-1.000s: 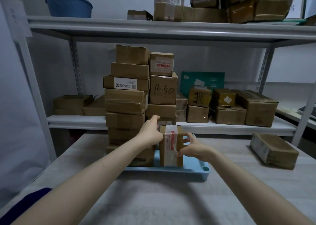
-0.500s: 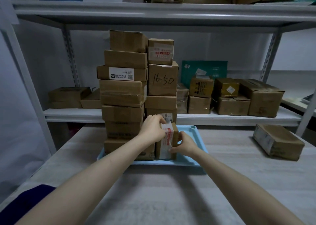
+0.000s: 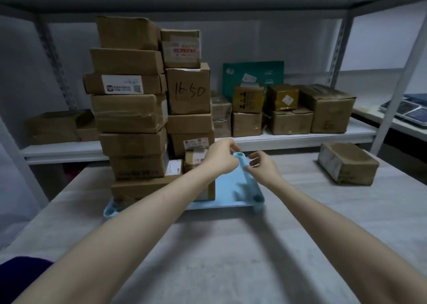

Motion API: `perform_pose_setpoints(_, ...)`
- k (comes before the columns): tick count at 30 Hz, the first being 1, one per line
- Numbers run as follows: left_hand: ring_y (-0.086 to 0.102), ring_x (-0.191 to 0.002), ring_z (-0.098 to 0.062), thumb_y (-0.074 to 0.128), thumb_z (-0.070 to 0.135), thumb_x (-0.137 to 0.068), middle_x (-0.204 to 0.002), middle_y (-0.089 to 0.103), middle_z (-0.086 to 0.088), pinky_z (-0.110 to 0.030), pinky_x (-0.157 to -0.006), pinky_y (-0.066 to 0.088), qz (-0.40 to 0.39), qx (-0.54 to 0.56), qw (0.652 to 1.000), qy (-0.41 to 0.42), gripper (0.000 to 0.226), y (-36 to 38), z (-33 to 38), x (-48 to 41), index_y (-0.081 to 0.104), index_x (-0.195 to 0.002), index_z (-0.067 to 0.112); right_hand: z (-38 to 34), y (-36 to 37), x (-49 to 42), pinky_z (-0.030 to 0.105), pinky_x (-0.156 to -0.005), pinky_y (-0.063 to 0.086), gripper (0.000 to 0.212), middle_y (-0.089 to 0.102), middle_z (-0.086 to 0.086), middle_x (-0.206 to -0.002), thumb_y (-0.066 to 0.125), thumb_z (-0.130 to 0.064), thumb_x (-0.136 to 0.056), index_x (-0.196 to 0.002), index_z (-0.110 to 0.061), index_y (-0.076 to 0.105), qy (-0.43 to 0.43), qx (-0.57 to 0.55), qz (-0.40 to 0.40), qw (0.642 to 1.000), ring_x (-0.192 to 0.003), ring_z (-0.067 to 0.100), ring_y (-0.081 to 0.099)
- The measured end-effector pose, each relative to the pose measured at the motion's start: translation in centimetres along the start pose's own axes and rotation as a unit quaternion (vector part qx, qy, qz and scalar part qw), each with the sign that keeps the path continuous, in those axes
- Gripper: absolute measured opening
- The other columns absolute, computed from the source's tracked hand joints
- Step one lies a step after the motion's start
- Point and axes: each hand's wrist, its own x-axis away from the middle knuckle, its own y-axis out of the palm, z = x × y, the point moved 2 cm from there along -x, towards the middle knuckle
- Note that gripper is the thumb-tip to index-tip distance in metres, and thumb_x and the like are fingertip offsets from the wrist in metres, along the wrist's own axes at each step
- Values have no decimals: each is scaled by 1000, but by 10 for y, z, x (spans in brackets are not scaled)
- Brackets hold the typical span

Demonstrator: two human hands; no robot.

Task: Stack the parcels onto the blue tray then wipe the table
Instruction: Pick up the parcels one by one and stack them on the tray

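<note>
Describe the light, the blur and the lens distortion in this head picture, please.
Head view: dim, cool light with no strong glare; soft shadows lie on the table; the left hand and right hand are slightly blurred; the shelf post slants near the edge, a wide-angle effect; the 16-50 box reads clearly, small labels do not.

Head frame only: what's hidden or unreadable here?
Small taped parcel: head view, its right side is covered by the left hand.
Blue tray: head view, its left and back parts are hidden under the parcel stacks.
White label: head view, print too small and blurred to read.
Top shelf: head view, cut off by the upper edge, so whatever is on it is out of view.
</note>
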Motion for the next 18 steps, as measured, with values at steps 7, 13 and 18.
perform_pose_setpoints(7, 58, -97, -24, 62, 3, -85, -116, 61, -8, -24, -68, 41, -46, 125, 991, -32, 35, 67, 32, -32, 60, -120, 8, 71, -88, -2, 38, -77, 46, 19, 63, 13, -101, 51, -25, -92, -95, -9, 60, 83, 88, 182, 976, -99, 35, 59)
perform_pose_setpoints(13, 52, -88, -21, 63, 6, -83, -106, 55, -4, -28, -73, 45, -70, 148, 985, -61, 35, 119, 57, -65, 58, -117, 13, 125, -149, -6, 47, -106, 32, 85, 31, 17, -146, 75, -42, -77, -137, -2, 30, 191, 155, 317, 916, -135, 36, 29)
perform_pose_setpoints(18, 55, -106, -25, 63, 9, -83, -108, 53, -4, -35, -89, 50, -87, 143, 984, -68, 32, 145, 67, -81, 58, -114, 16, 164, -173, -21, 44, -113, 21, 128, 5, 14, -159, 85, -52, -61, -151, -9, 5, 284, 95, 322, 898, -147, 27, 7)
